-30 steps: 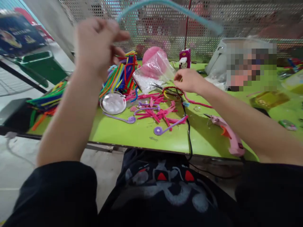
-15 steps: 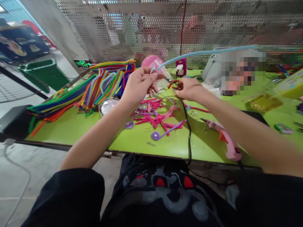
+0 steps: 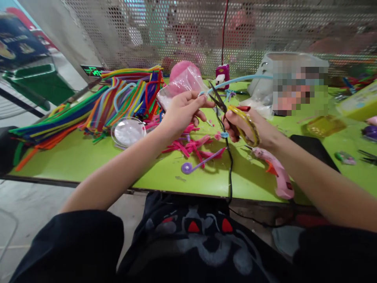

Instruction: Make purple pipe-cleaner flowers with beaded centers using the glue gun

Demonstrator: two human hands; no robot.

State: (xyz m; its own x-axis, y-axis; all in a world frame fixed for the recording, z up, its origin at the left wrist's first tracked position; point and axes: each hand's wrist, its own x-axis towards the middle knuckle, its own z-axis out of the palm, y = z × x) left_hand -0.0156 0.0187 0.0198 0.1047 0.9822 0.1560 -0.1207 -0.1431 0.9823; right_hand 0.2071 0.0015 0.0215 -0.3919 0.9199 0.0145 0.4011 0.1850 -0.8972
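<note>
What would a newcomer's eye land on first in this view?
Probably the multicoloured pipe cleaners heaped across the left of the green table. Next, the scissors in the right hand, blades parted close to the light-blue pipe cleaner pinched in the left hand. The pink glue gun lies right of centre, near the front edge.

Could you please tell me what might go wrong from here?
The scissors in the right hand are open close to the left hand, which pinches the blue stem; a slip might nick its fingers.

The glue gun lies near the right forearm, which could knock it.
</note>
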